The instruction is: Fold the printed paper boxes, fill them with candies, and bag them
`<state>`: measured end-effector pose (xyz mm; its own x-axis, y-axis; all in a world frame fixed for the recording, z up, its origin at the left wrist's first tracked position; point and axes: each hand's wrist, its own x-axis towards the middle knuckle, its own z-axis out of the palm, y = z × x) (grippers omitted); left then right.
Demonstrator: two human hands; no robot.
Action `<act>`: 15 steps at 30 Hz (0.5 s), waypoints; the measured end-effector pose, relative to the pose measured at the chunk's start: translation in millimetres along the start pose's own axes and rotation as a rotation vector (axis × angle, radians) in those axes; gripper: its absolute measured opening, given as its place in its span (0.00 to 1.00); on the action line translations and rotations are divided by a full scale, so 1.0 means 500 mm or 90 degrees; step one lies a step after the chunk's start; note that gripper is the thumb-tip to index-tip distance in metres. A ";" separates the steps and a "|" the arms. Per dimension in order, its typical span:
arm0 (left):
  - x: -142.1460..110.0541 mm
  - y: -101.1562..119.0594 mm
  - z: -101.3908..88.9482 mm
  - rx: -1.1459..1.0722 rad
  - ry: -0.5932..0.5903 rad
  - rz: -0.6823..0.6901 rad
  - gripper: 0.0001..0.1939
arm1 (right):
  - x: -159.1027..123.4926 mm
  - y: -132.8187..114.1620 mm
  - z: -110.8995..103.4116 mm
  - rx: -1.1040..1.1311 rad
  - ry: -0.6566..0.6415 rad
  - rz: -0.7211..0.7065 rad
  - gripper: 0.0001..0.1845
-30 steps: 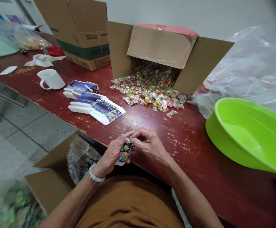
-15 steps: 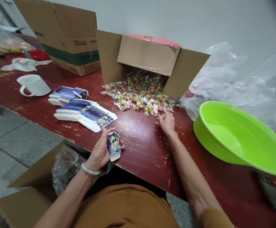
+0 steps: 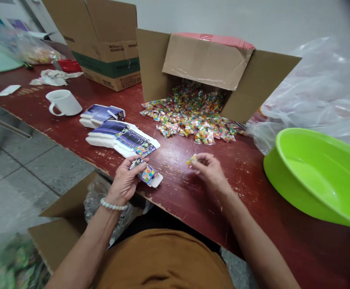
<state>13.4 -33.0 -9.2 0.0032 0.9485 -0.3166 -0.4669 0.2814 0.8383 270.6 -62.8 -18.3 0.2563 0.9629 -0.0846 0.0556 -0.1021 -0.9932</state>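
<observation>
From the head camera, here's the picture: the left hand (image 3: 123, 185) is clasped around a small printed carton (image 3: 146, 174), fingers wrapped over it, with the white end flap sticking out to the right, angled toward the other hand. Over at centre right, the right hand (image 3: 211, 171) pinches a tiny yellow wrapped sweet (image 3: 191, 159) between thumb and forefinger, a firm little grasp held just above the red-painted table (image 3: 247, 200). The two hands are close together, near the table's front edge, so carton and sweet sit within easy reach of each other. Up ahead, a cardboard box (image 3: 206, 60) lies on its side, apparently tipped that way so a heap of wrapped sweets (image 3: 189, 118) can spill from its mouth onto the tabletop. Left of that heap are two stacks of flat printed cartons (image 3: 122, 138), kept handy, and a white mug (image 3: 64, 102) farther up. To the right sits an empty-looking lime-green basin (image 3: 315, 176) beside a clear plastic sheet (image 3: 322, 100), and at lower left an open cardboard carton (image 3: 62, 224) waits below the table edge.
</observation>
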 end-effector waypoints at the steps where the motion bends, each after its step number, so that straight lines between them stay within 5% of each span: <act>1: -0.002 -0.002 0.003 -0.018 0.012 0.004 0.21 | -0.031 -0.003 0.033 0.057 -0.050 0.008 0.20; 6: -0.037 -0.014 0.012 -0.082 -0.020 -0.082 0.14 | -0.101 -0.004 0.133 0.115 0.021 -0.031 0.16; 10: -0.079 -0.026 0.002 -0.044 -0.134 -0.172 0.17 | -0.102 -0.017 0.132 -0.038 0.047 -0.100 0.12; 15: -0.109 -0.033 0.006 0.080 -0.376 -0.252 0.26 | -0.113 -0.049 0.114 -0.184 -0.028 -0.190 0.07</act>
<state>23.6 -89.2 -4.6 0.6450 0.6819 -0.3448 -0.2260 0.6014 0.7663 199.9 -100.3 6.1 0.1465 0.9701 0.1934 0.3910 0.1228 -0.9122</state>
